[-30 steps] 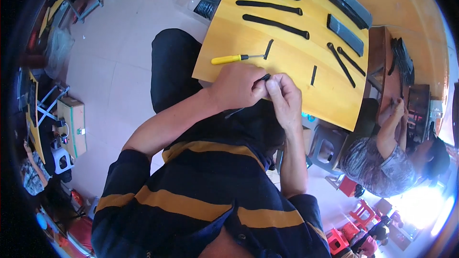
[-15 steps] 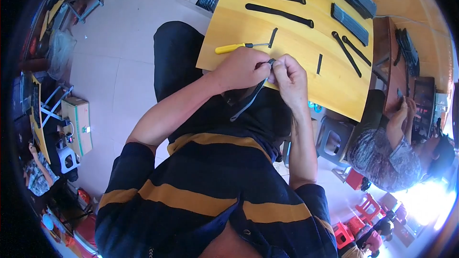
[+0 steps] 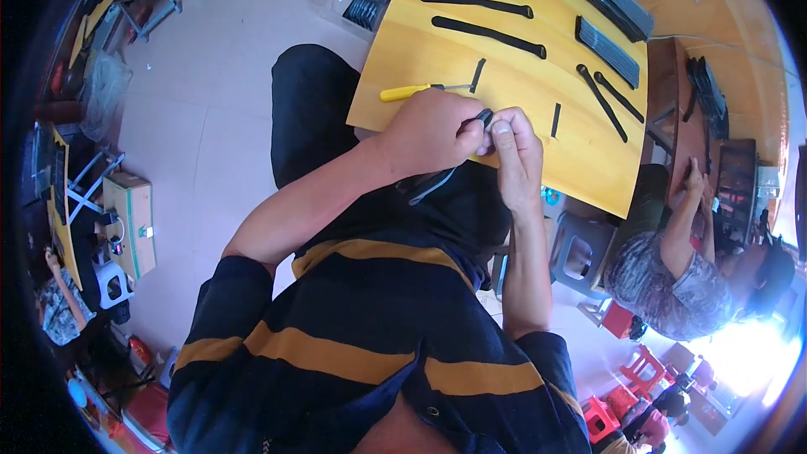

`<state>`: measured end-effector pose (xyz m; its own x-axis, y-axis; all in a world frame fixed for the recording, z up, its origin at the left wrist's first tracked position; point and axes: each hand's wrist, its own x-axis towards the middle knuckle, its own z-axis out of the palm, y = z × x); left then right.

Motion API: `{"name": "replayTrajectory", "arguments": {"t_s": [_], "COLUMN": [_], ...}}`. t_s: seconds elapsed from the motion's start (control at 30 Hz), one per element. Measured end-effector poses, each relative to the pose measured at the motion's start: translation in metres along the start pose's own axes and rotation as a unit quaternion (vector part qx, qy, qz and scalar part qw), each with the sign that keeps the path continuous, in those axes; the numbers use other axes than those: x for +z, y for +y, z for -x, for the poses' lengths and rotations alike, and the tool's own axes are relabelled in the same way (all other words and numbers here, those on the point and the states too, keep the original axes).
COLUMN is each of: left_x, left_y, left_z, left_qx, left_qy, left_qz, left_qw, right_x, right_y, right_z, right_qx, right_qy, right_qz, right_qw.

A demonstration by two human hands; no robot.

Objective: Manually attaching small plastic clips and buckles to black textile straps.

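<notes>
Just over the near edge of the yellow table, my left hand (image 3: 433, 130) is closed around a black strap (image 3: 433, 183), whose grey-edged tail hangs below it above my lap. My right hand (image 3: 519, 151) meets it from the right, thumb and fingers pinched at the strap's upper end; that end is mostly hidden between the fingers. Beyond my left hand lies a tool with a yellow handle (image 3: 407, 94) and a thin metal shaft. The shaft's tip is by a short black strip (image 3: 477, 76). A second short strip (image 3: 556, 120) lies right of my right hand.
Long black straps (image 3: 487, 37) lie across the table (image 3: 580, 176), with strap stacks (image 3: 607, 52) at the far right. A clear bin (image 3: 336, 13) of straps stands beyond the left edge. At right, a co-worker (image 3: 672, 277) sits by a grey stool (image 3: 580, 252).
My left hand has turned over the strap, and less of the hanging tail shows. The right fingers remain pinched close beside it. The view has shifted slightly over the table.
</notes>
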<state>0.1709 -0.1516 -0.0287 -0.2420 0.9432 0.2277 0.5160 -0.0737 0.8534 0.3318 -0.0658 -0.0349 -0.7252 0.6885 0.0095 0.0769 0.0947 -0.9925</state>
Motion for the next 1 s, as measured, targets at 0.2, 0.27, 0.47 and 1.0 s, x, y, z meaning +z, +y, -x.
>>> {"name": "replayTrajectory", "arguments": {"t_s": [0.2,0.27,0.47,1.0], "left_x": [0.001,0.001,0.001,-0.006], "left_y": [0.011,0.014,0.022,0.026], "left_z": [0.007,0.009,0.012,0.016], "left_qx": [0.059,0.067,0.091,0.129], "left_qy": [0.044,0.042,0.058,0.071], "left_qz": [-0.058,-0.073,-0.133,-0.121], "left_qw": [0.996,0.994,0.985,0.982], "right_x": [-0.002,-0.005,-0.006,-0.003], "right_y": [-0.013,-0.014,-0.020,-0.027], "right_z": [0.006,0.007,0.011,0.016], "right_qx": [0.024,0.029,0.004,-0.058], "right_qy": [0.007,-0.001,-0.042,-0.048], "right_qz": [-0.032,-0.033,0.016,0.075], "right_qw": [0.999,0.999,0.999,0.994]}}
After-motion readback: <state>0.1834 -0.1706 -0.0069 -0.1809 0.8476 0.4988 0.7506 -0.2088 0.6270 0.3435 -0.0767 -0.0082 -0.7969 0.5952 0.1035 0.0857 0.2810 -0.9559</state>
